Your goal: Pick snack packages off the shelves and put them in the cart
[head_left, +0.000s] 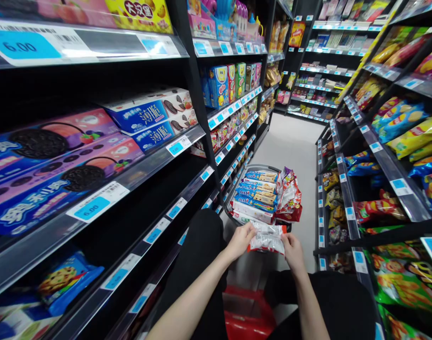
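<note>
Between my two hands I hold a silvery-white snack packet (267, 238) with orange-red ends. My left hand (240, 242) pinches its left end, and my right hand (293, 251) grips the right end. Just beyond it stands a dark shopping basket (233, 182) on the floor. Inside lie several blue cookie packets (256, 193) side by side, with a white and red box (253, 212) at the near end. Red snack bags (290, 196) are heaped along the basket's right side. The packet's printing is too small to read.
Shelves on the left carry Oreo boxes (60, 174), blue and white thin-cookie boxes (152, 118) and a blue cookie bag (70, 283). Chip bags (414, 127) fill the right-hand shelves. A red stool-like object (249, 311) is between my legs. The grey aisle floor (283, 137) runs ahead.
</note>
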Tool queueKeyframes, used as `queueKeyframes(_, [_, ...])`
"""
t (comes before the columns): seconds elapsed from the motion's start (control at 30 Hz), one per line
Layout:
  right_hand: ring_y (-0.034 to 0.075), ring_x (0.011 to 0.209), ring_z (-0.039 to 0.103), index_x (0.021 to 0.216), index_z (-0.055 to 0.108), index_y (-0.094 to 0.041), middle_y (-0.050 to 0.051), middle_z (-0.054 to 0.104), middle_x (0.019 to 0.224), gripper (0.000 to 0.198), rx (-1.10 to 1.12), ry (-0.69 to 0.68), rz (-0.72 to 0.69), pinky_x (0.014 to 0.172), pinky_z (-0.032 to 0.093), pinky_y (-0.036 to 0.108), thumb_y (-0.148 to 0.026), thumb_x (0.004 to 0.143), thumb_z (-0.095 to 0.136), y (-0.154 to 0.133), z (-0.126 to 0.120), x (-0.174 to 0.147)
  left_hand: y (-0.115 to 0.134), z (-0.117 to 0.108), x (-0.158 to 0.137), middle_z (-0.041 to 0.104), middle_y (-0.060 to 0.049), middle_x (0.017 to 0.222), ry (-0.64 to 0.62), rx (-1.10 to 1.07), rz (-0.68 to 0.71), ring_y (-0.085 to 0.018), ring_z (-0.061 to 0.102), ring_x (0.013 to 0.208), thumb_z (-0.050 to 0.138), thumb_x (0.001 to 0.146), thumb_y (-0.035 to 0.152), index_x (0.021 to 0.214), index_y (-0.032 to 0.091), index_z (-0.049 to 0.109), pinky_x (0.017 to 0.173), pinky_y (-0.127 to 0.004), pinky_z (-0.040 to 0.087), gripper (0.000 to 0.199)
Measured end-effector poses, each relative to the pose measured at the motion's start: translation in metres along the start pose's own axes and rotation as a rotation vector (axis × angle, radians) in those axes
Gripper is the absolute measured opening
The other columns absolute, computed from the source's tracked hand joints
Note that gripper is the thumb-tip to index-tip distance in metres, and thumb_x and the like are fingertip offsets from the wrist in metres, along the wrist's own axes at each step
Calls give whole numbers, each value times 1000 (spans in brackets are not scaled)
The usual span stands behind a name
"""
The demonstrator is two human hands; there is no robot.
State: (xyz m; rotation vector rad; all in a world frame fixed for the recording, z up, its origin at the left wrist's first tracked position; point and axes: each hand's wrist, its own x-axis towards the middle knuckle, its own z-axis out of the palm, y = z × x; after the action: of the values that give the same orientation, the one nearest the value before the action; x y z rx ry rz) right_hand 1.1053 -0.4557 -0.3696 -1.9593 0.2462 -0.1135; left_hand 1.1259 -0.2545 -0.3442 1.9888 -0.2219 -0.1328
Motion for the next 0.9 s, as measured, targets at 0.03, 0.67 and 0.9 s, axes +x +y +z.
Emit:
queueKeyframes(0.03, [18, 58, 50, 65, 55, -16, 5, 56, 60, 44, 26, 16, 23, 53, 37, 27, -59, 72, 47, 0, 1, 0, 0, 0, 0, 49, 2, 60, 2, 3, -2, -11, 44, 60, 44, 81, 31, 65, 15, 47, 58, -22, 31, 23])
queueKeyframes(0.67, [15, 65, 52, 74, 58, -16, 3, 57, 70, 28, 467, -139, 41, 59, 40, 24, -39, 63, 70, -14, -20, -3, -1, -6, 0, 51, 4, 55, -197, -1000, -246, -5, 44, 45, 72, 57, 17, 74, 13, 49, 47, -16, 31, 28])
queueKeyframes(0.9, [18, 58, 56, 75, 65, -17, 5, 63, 71, 28, 684, -146, 282, 54, 44, 29, -35, 56, 72, -23, -26, -9, -3, -5, -3, 63, -7, 68, -253, -1096, -377, -12, 57, 57, 69, 57, 14, 80, 6, 66, 60, -25, 44, 25])
